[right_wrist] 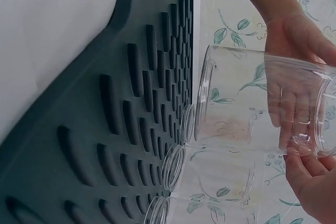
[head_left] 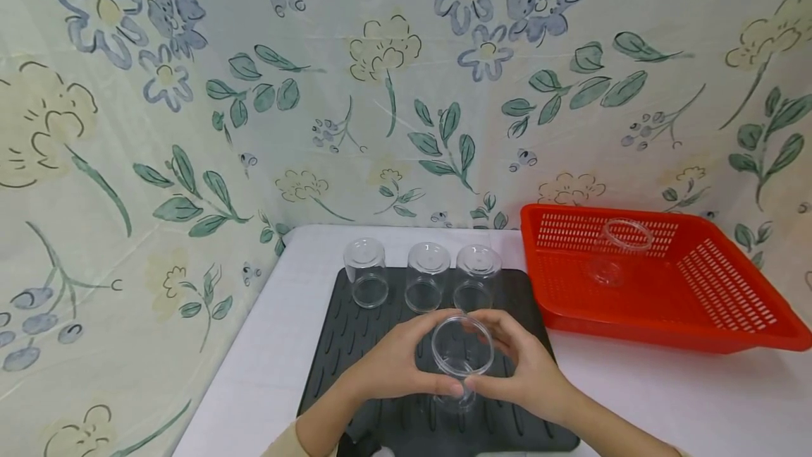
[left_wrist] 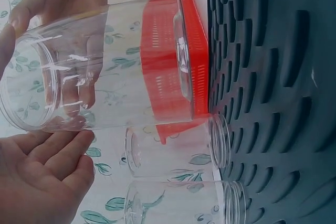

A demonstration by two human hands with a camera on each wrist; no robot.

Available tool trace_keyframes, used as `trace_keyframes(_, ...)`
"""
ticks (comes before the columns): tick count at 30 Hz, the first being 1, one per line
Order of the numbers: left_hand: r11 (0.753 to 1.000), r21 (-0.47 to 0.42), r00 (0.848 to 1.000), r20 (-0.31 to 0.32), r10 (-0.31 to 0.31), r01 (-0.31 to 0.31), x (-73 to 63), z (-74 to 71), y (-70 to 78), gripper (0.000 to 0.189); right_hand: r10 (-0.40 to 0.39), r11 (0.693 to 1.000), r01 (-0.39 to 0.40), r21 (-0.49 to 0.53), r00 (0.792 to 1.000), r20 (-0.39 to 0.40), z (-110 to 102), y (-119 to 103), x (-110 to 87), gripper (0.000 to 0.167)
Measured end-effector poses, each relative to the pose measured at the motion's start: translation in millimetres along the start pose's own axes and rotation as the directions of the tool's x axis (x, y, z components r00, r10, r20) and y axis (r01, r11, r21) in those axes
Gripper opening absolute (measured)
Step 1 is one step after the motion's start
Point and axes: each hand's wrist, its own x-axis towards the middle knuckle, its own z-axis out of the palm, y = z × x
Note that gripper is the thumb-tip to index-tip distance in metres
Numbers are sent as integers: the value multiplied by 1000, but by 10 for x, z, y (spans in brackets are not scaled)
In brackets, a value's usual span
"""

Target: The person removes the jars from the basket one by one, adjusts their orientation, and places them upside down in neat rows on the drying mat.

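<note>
Plainly, three clear jars (head_left: 428,278) are standing mouth-down on the dark mat (head_left: 339,333) at centre frame; at lower centre, the left hand (head_left: 396,362) is clasping the left side of a mouth-up jar (head_left: 462,351), the right hand (head_left: 526,365) clasping its right side; at right, a red basket (head_left: 609,324) is holding another jar (head_left: 615,254).

1 clear cylindrical jar (head_left: 462,360), ringed rim, mouth up, raised above dark ribbed mat (head_left: 342,337)
</note>
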Motion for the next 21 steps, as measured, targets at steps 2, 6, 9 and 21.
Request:
trace_keyframes(2, 1000, -4, 1000, -4, 12, -12, 2, 7, -4, 82, -1, 1000, 1, -9, 1000, 6, 1, 3, -1, 59)
trace_keyframes(6, 1000, -12, 1000, -13, 22, -22, 6, 16, -8, 80, -2, 1000, 3, -21, 1000, 18, 6, 10, 0, 59)
trace_keyframes(9, 1000, -22, 1000, -24, 19, -19, 6, 20, -3, 77, 5, 1000, -5, -29, 1000, 22, 9, 9, 1, 60)
trace_keyframes(21, 997, -68, 997, -74, 27, -32, -15, 26, -9, 74, -4, 1000, 4, 2, 998, 58, 17, 29, -12, 65)
